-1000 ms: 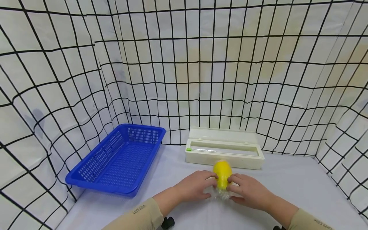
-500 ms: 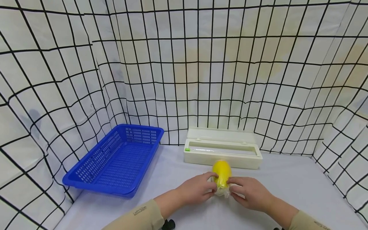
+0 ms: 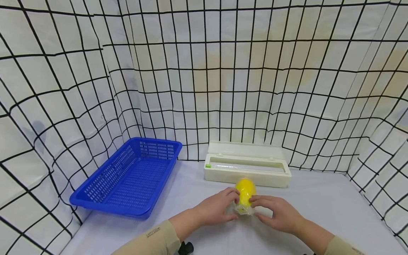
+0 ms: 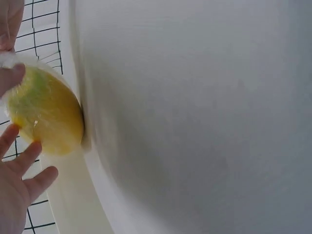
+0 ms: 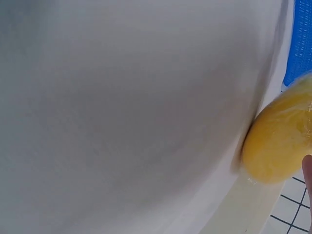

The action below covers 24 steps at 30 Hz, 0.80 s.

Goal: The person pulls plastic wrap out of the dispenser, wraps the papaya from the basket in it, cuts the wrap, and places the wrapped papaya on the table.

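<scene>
A plump yellow fruit [image 3: 245, 189], with a greenish patch seen in the left wrist view, is wrapped in clear plastic film. It lies on the white cloth, just in front of a cream plastic-wrap dispenser [image 3: 247, 177]. My left hand [image 3: 216, 208] holds its left side, fingers bent on the film and thumb at the near end. On the right side, my right hand [image 3: 278, 213] touches the film with curved fingers, its thumb lower down. Crumpled film [image 3: 243, 209] gathers at the near end between both hands. The right wrist view shows only one fingertip [image 5: 307, 168].
The dispenser's lid [image 3: 245, 148] stands open at the back, with a green-tipped cutter bar [image 3: 208, 165] across the box. A blue perforated basket [image 3: 127, 177] stands at the left. Black-lined white walls [image 3: 236, 81] enclose the table.
The loose film at the fruit's near end has been folded in and sticks out less. Both hands have shifted slightly around it, and the left fingers have moved up its side.
</scene>
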{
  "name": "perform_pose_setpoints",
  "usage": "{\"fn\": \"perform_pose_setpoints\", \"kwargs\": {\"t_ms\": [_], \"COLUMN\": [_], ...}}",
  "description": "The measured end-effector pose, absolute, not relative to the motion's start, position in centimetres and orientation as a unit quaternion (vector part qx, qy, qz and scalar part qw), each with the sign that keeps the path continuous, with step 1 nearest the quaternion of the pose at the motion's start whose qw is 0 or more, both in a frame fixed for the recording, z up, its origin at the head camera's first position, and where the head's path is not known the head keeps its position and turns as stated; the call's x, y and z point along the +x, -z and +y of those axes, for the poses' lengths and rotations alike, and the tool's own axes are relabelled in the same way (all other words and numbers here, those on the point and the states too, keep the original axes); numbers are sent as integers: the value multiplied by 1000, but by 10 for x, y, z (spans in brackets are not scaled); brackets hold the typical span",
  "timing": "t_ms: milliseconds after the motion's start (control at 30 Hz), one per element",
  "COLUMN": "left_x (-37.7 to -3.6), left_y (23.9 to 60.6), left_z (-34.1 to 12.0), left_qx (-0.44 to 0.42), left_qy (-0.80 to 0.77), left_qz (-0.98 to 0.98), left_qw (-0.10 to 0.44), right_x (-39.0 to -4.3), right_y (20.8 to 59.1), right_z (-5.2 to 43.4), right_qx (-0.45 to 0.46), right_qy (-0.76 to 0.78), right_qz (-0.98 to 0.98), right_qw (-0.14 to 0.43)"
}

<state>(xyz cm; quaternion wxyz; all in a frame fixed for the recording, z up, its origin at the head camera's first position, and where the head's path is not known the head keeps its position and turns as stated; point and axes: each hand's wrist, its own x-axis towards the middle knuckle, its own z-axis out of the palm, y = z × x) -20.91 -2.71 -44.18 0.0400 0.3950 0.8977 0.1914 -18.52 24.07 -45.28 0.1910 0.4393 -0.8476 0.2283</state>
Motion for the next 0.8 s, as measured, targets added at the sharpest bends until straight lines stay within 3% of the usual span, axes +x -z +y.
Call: {"fn": "perform_pose_setpoints", "kwargs": {"t_ms": [133,300,433,633,800], "left_x": [-213,-215,-215,-216,-216], "left_y": [444,446,444,442,442], "left_z": [-22,-21,-22,-22,-23], "left_qx": [391,417,409,387,365], "left_qy": [-165,-173,-186,-201,-211], "left_qz": [906,892,893,899,907], "left_qw": [0,-25,-10,32,10], "right_x": [-188,-192,-192,-189,-191], "right_y": [453,455,455,453,451], "right_z": [235,224,220,220,219], "right_qx": [432,441,436,405,386], "right_qy": [-189,-143,-155,-232,-232], "right_qz": [-863,-854,-848,-854,-864], "right_qw": [181,238,259,231,225]}}
